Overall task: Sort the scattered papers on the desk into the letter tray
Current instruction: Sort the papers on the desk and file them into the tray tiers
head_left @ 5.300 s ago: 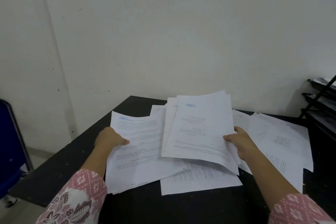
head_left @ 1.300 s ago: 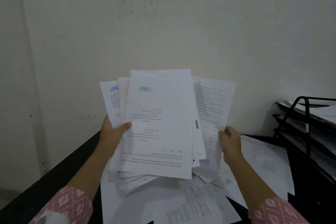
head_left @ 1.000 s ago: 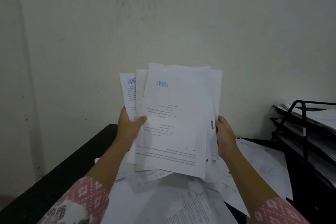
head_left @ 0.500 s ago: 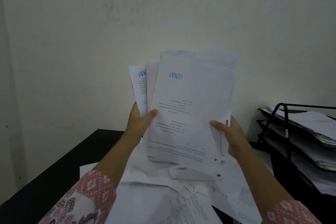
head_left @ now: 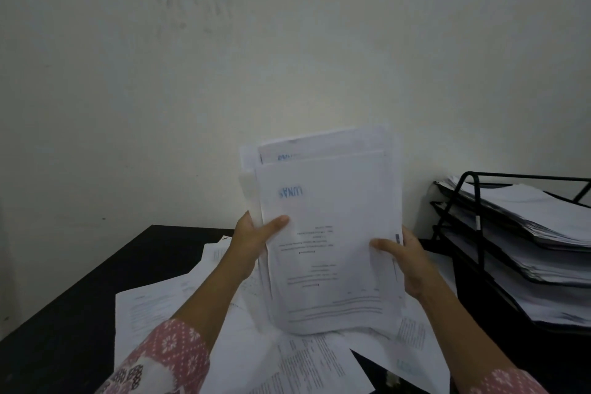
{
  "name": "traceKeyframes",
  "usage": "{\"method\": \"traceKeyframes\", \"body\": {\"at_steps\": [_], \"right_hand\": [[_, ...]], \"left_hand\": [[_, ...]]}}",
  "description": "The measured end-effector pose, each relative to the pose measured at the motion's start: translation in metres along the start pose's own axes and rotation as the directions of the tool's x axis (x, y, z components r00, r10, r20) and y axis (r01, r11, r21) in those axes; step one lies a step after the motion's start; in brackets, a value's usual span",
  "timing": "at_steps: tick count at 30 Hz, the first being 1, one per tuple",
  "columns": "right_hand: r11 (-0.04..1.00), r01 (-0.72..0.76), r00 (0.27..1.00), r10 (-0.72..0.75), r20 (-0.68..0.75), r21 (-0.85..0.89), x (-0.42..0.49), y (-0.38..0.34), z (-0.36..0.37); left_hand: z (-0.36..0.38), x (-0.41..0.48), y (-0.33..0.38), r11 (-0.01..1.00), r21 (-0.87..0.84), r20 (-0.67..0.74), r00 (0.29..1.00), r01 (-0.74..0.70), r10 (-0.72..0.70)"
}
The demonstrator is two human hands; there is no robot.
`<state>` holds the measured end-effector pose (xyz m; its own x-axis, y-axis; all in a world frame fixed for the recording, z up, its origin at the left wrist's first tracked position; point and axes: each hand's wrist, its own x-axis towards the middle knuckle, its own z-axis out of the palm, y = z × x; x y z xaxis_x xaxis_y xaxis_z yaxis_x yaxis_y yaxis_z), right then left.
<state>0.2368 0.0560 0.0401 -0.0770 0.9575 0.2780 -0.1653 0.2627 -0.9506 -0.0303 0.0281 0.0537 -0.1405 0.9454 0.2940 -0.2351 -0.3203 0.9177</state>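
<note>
Black desk [head_left: 96,297] spans the lower field from 7 to 5 o'clock, strewn with loose sheets [head_left: 144,307]. The wire tray [head_left: 473,217], its tiers already holding paper, stands at 3 o'clock. The stack [head_left: 329,233] is at centre, held upright off the desk, with its lower edge just above the sheets. The left hand [head_left: 252,240] grips the stack's 9 o'clock edge, thumb curled over the front page. The right hand [head_left: 412,262] grips the 3 o'clock edge likewise.

Risk: the pages are unevenly aligned, several standing proud at 12 o'clock. A slackened grip would probably let inner pages slide out toward 6 o'clock, and ragged edges may snag the tray's wire on entry.

The stack's long axis runs 12 to 6 o'clock, leaning slightly right. Its printed face is toward the camera and its blue-stamped end points to 12 o'clock.
</note>
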Motion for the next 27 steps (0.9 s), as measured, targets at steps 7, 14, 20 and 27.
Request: {"method": "traceKeyframes", "body": {"at_steps": [7,14,20,27], "right_hand": [[0.999,-0.016,1.000,0.016,0.004,-0.041,-0.003,0.001,-0.017],[0.999,-0.001,0.995,0.005,0.101,-0.042,0.000,-0.004,-0.025],[1.000,0.001,0.993,0.000,0.120,-0.011,0.002,-0.005,-0.025],[1.000,-0.004,0.997,0.003,0.082,0.018,0.001,-0.003,-0.027]], "left_hand": [[0.007,0.001,0.007,0.999,0.016,0.163,0.985,0.046,-0.048],[0.006,0.004,0.001,0.999,0.015,0.178,0.984,0.028,-0.031],[0.010,0.008,-0.004,0.999,-0.027,0.137,0.990,0.033,-0.029],[0.014,0.013,-0.010,0.987,0.001,0.201,0.967,0.160,-0.157]]}}
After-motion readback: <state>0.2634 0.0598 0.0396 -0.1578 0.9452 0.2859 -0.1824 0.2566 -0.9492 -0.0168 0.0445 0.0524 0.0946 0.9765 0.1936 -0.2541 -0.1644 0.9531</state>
